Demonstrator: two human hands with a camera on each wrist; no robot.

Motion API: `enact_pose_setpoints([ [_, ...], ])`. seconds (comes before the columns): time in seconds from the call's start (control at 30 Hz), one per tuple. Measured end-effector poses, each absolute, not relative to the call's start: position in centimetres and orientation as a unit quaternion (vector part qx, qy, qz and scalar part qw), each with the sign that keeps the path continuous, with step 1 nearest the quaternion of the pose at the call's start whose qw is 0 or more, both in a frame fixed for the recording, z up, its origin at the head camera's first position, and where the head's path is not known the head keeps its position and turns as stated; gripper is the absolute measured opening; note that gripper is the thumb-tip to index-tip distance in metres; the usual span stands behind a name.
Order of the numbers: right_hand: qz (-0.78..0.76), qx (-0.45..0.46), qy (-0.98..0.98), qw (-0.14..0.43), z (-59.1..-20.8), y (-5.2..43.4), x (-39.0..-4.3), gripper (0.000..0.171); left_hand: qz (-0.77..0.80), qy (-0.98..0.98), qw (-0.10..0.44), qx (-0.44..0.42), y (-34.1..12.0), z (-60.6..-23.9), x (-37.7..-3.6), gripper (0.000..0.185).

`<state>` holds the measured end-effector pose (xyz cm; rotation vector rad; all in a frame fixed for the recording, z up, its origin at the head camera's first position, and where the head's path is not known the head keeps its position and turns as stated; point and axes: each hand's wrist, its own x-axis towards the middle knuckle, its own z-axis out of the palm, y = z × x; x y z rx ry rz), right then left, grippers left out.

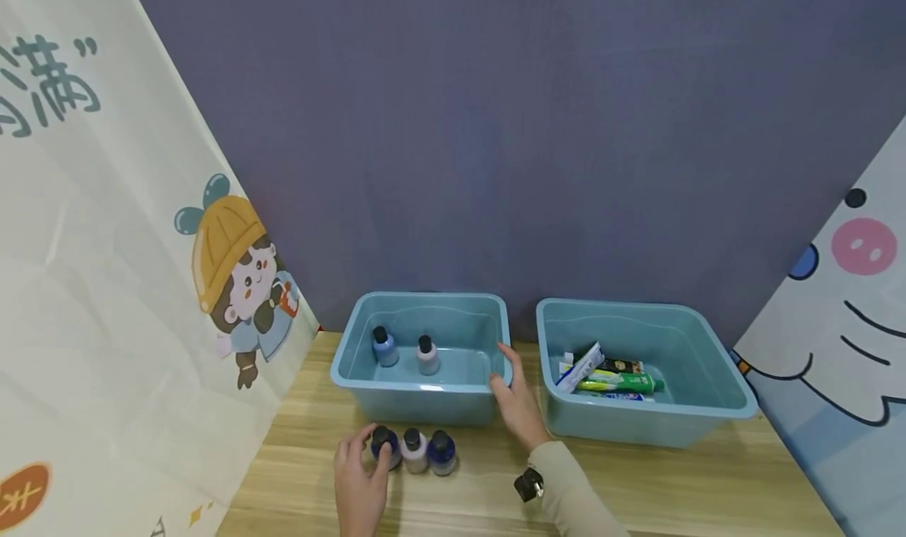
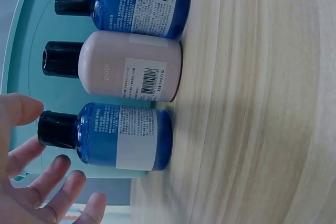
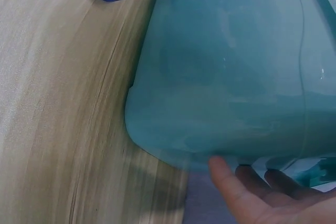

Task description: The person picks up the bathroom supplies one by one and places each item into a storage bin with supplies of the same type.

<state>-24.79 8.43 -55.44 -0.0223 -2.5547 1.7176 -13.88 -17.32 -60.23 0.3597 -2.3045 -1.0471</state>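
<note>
Three small black-capped bottles stand in a row on the wooden table in front of the left teal bin (image 1: 368, 380): a blue bottle (image 1: 385, 446) (image 2: 123, 137), a pale pink bottle (image 1: 414, 450) (image 2: 128, 72) and a dark blue bottle (image 1: 442, 453) (image 2: 139, 3). My left hand (image 1: 375, 443) (image 2: 26, 132) hovers at the leftmost blue bottle with its fingers spread round the cap, a small gap showing. My right hand (image 1: 511, 380) (image 3: 247, 187) rests with straight fingers on the right front corner of the left bin (image 3: 226, 77).
Inside the left bin stand a blue bottle (image 1: 385, 347) and a pink bottle (image 1: 427, 355). The right teal bin (image 1: 708, 419) holds several toothpaste tubes (image 1: 616, 380). Printed banners flank the table on both sides, and a grey-purple wall stands behind.
</note>
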Motion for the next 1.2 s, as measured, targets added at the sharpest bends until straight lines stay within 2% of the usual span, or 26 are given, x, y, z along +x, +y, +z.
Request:
enact_pose_setpoints([
  [0.33,0.557,-0.012,-0.83,0.038,-55.34,8.17,-24.99,0.06,-0.393,-0.871,0.257,0.145,-17.38,-60.44,-14.19,0.039],
  [0.63,0.559,-0.007,-0.828,0.038,-54.97,8.06,-24.73,0.062,-0.398,-0.879,0.206,0.159,-17.5,-60.23,-14.52,0.034],
  [1.2,0.556,-0.015,-0.83,0.043,-55.18,8.17,-24.63,0.061,-0.402,-0.878,0.207,0.154,-17.85,-60.53,-14.72,0.031],
])
